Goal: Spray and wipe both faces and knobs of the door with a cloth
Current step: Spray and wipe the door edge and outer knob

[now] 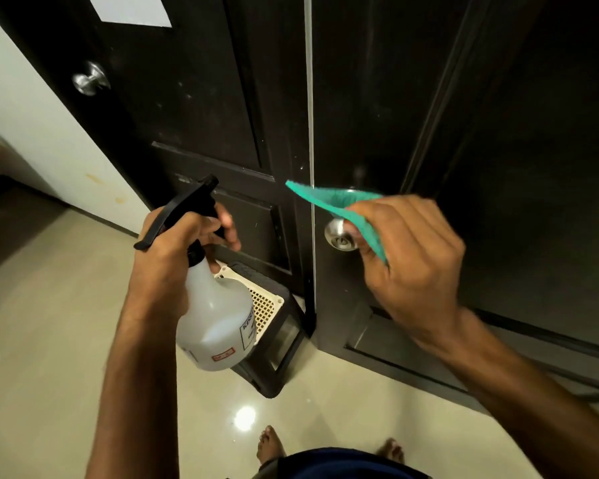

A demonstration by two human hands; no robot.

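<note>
A dark brown door (377, 108) fills the right half of the view, its silver knob (339, 235) at mid-height near the left edge. My right hand (412, 257) holds a teal cloth (339, 202) against the right side of that knob. My left hand (180, 247) grips the neck of a white spray bottle (218, 319) with a black trigger head, nozzle pointing up and right towards the door. A second dark door (173, 98) stands to the left, with its own silver knob (90, 79).
A dark stool or stand with a cream perforated top (267, 305) sits on the floor at the foot of the doors. Glossy beige floor tiles (49, 357) spread to the left. A white wall (32, 126) runs at left. My bare feet (270, 444) show below.
</note>
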